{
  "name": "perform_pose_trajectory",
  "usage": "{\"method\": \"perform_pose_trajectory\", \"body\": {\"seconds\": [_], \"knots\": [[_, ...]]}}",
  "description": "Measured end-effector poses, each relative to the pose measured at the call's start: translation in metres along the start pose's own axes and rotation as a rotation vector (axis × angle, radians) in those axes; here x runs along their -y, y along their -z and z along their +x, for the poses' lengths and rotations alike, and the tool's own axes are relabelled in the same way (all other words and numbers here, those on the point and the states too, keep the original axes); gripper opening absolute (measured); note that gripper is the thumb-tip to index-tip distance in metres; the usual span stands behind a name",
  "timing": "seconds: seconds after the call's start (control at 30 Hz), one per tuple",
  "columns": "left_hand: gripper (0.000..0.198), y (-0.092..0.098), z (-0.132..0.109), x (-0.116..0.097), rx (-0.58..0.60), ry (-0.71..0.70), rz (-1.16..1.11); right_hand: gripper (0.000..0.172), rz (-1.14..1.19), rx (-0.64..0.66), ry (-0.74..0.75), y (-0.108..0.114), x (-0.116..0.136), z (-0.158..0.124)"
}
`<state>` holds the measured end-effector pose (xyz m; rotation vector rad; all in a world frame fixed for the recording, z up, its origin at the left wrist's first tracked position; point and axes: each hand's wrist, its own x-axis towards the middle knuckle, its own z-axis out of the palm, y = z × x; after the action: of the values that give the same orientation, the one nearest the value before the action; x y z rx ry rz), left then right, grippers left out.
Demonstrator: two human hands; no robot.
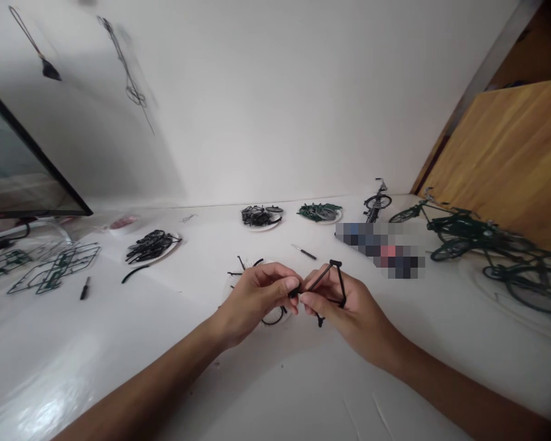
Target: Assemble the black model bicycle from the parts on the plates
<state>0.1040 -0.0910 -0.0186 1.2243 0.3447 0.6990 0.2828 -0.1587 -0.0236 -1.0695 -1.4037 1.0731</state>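
Note:
My right hand [344,306] is closed round a small black model bicycle frame [331,277], whose thin tubes stick up above the fingers. My left hand [259,297] pinches a small black piece [294,292] at the frame's near end, fingertips touching those of the right hand. Both hands hover just above a white plate [232,288] holding thin black parts, mostly hidden behind the left hand.
White plates of black parts [152,246] [260,216] and green parts [320,212] stand farther back. A small screwdriver [303,252] lies beyond the hands. Green sprue frames [55,268] lie left under a monitor [13,165]. Assembled model bicycles [482,245] [376,201] stand right, near a wooden board [509,153].

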Motion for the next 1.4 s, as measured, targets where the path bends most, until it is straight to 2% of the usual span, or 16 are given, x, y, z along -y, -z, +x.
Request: {"method": "perform_pose_trajectory", "body": {"seconds": [0.17,0.47,0.9,1.1,1.27,1.4], "knots": [[0.024,-0.006,-0.001,0.005,-0.002,-0.016,-0.041,0.017,0.021,0.017,-0.009,0.002,0.000,0.001],[0.023,-0.013,-0.001,0.009,-0.054,-0.015,-0.087,0.018,0.049,0.038,-0.002,0.001,0.002,0.002],[0.030,-0.015,-0.001,0.013,-0.039,0.076,-0.156,0.022,0.036,0.033,-0.040,-0.002,-0.002,0.003],[0.028,-0.013,0.000,0.011,-0.037,0.071,-0.089,0.021,0.048,0.058,-0.070,-0.002,-0.003,0.003],[0.029,-0.013,0.001,0.007,-0.065,-0.013,0.034,0.026,0.243,0.085,-0.078,-0.002,-0.003,0.007],[0.030,-0.008,-0.002,0.005,-0.102,-0.095,0.215,0.033,0.370,-0.033,-0.174,0.001,-0.008,0.008]]}}
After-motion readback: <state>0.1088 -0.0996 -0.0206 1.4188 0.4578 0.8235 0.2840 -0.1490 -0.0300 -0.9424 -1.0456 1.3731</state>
